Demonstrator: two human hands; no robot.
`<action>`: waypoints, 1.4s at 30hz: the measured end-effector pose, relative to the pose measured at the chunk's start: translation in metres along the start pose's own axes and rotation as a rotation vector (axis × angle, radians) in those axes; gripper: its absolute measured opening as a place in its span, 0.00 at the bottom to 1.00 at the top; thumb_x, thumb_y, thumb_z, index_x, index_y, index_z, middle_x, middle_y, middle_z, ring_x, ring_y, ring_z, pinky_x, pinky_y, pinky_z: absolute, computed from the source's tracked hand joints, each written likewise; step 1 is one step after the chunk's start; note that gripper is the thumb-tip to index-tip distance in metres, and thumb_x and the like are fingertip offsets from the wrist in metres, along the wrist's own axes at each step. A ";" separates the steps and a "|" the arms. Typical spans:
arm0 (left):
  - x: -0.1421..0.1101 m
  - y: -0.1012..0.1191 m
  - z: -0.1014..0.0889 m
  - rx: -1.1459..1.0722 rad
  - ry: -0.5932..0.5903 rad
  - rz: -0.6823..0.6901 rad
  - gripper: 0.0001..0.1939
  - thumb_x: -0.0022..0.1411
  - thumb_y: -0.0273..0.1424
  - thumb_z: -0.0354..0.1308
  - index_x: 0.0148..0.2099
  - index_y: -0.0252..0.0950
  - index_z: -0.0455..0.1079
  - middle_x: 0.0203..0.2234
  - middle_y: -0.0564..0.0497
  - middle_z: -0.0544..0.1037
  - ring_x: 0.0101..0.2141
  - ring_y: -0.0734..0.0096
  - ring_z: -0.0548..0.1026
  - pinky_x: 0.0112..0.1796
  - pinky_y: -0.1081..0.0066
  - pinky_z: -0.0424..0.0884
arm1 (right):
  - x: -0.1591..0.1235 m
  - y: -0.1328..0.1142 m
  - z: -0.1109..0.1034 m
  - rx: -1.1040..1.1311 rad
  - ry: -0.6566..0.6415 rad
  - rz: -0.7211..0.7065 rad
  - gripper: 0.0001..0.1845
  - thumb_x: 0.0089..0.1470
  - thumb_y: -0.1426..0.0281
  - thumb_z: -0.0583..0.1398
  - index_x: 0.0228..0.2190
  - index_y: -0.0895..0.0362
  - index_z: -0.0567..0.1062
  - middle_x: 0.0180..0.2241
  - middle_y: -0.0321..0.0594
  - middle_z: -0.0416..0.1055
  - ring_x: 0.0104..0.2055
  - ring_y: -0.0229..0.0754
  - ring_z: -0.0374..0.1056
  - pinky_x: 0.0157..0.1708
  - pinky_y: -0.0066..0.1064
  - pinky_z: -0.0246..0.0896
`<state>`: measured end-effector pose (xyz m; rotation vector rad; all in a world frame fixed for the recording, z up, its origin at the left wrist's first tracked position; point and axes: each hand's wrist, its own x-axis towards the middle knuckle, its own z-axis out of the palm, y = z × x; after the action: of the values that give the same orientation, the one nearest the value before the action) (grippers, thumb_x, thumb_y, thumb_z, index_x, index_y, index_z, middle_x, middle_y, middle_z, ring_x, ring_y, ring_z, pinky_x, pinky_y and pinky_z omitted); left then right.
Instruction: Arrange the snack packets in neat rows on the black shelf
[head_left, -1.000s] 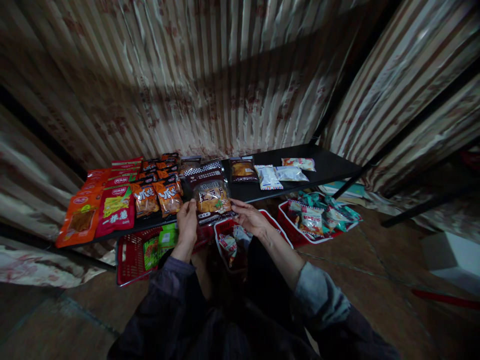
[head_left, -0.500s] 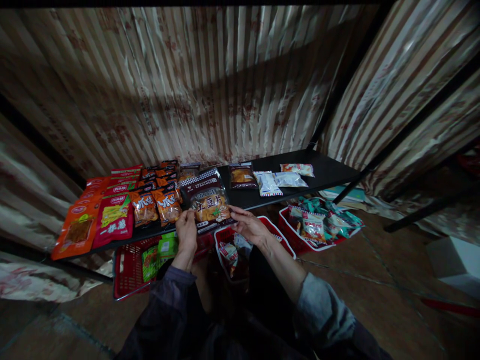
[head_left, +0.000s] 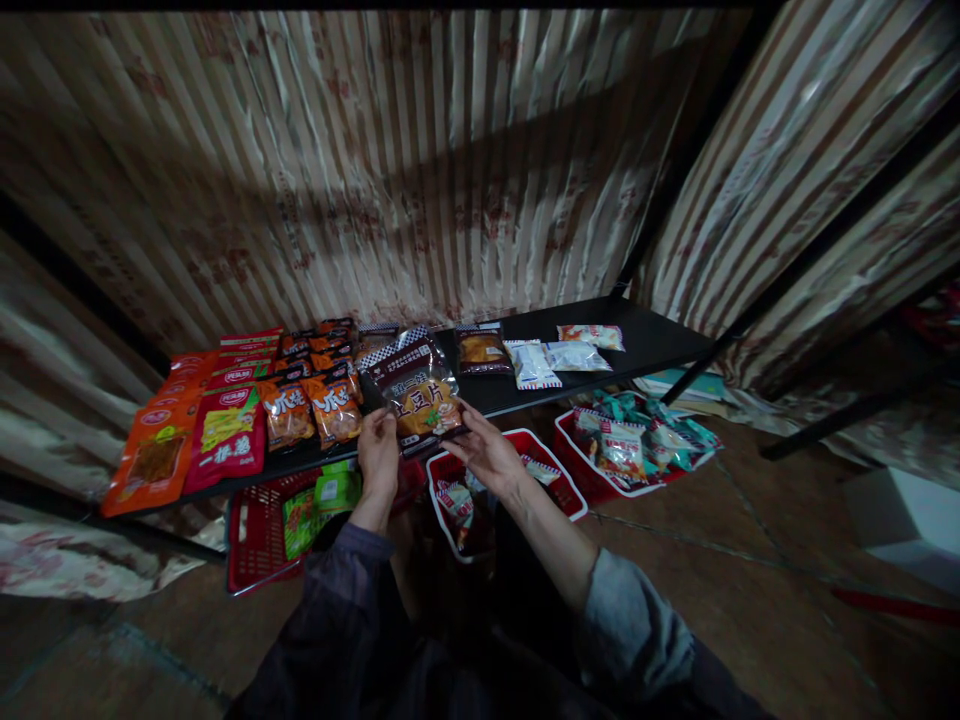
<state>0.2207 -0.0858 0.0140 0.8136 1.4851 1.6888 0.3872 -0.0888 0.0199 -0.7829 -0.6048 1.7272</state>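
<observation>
Between my hands is a brown bag of potato chips [head_left: 412, 385] with a checkered top edge, tilted over the front of the black shelf [head_left: 645, 345]. My left hand [head_left: 379, 455] pinches its lower left corner. The fingers of my right hand [head_left: 487, 450] hold its lower right edge. Just left of the bag lie orange-and-black snack packs [head_left: 334, 405] in rows. Another brown bag [head_left: 482, 350] rests on the shelf behind and to the right, beside white packets [head_left: 534, 364].
Red pouches [head_left: 227, 430] and orange pouches [head_left: 154, 450] fill the shelf's left end. Below stand red baskets: one with green packs [head_left: 322, 505], one by my knees [head_left: 555, 510], one holding teal packets [head_left: 675, 435]. A white box [head_left: 907, 520] sits on the floor at right.
The bag of potato chips has turned, its right side rising and its left side dipping. My right hand has shifted slightly up and left along its edge. Both hands still hold it.
</observation>
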 end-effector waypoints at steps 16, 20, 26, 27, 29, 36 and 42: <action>-0.028 0.018 0.017 -0.414 -0.316 -0.102 0.23 0.54 0.43 0.60 0.51 0.41 0.67 0.49 0.49 0.73 0.50 0.68 0.71 0.49 0.69 0.65 | -0.019 0.042 0.017 -1.259 -0.057 -1.029 0.26 0.57 0.72 0.54 0.57 0.45 0.64 0.62 0.40 0.54 0.64 0.48 0.50 0.59 0.49 0.51; -0.020 0.012 0.008 -0.506 -0.280 -0.186 0.22 0.51 0.39 0.63 0.48 0.41 0.69 0.46 0.51 0.75 0.45 0.71 0.73 0.47 0.71 0.67 | -0.026 0.058 0.015 -1.431 -0.174 -1.070 0.37 0.53 0.79 0.52 0.61 0.46 0.54 0.66 0.40 0.41 0.67 0.50 0.40 0.58 0.55 0.51; -0.009 0.007 -0.013 -0.524 -0.250 -0.295 0.19 0.50 0.37 0.63 0.45 0.38 0.71 0.43 0.49 0.77 0.43 0.68 0.75 0.46 0.68 0.69 | -0.040 0.054 0.016 -1.438 -0.312 -1.073 0.32 0.50 0.75 0.55 0.57 0.49 0.63 0.64 0.43 0.49 0.66 0.53 0.43 0.58 0.57 0.47; -0.008 0.006 -0.016 -0.523 -0.258 -0.331 0.19 0.50 0.37 0.63 0.45 0.37 0.71 0.42 0.49 0.78 0.43 0.66 0.75 0.46 0.66 0.69 | -0.039 0.051 0.016 -1.405 -0.295 -1.067 0.30 0.51 0.74 0.56 0.56 0.49 0.64 0.63 0.43 0.53 0.65 0.52 0.45 0.59 0.56 0.47; -0.006 0.003 -0.021 -0.520 -0.268 -0.387 0.20 0.50 0.37 0.62 0.45 0.36 0.71 0.41 0.47 0.78 0.44 0.64 0.75 0.47 0.64 0.69 | -0.033 0.042 0.016 -1.307 -0.188 -1.021 0.26 0.53 0.70 0.56 0.54 0.49 0.66 0.60 0.43 0.57 0.64 0.51 0.49 0.59 0.52 0.47; -0.012 -0.006 -0.031 -0.497 -0.356 -0.461 0.22 0.48 0.35 0.64 0.47 0.37 0.70 0.46 0.47 0.76 0.48 0.63 0.73 0.49 0.62 0.68 | 0.014 0.007 0.020 -0.680 0.090 -0.375 0.20 0.45 0.58 0.64 0.40 0.53 0.76 0.41 0.41 0.74 0.43 0.45 0.69 0.45 0.39 0.63; -0.015 -0.003 -0.033 -0.438 -0.434 -0.487 0.20 0.48 0.36 0.64 0.45 0.36 0.71 0.42 0.46 0.78 0.46 0.59 0.75 0.47 0.59 0.70 | 0.016 -0.002 0.016 -0.414 0.034 -0.157 0.18 0.32 0.59 0.70 0.26 0.54 0.75 0.21 0.29 0.69 0.22 0.32 0.60 0.24 0.26 0.56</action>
<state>0.2015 -0.1160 0.0064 0.4841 0.8771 1.2924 0.3731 -0.0730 0.0287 -1.0195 -0.9927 1.4592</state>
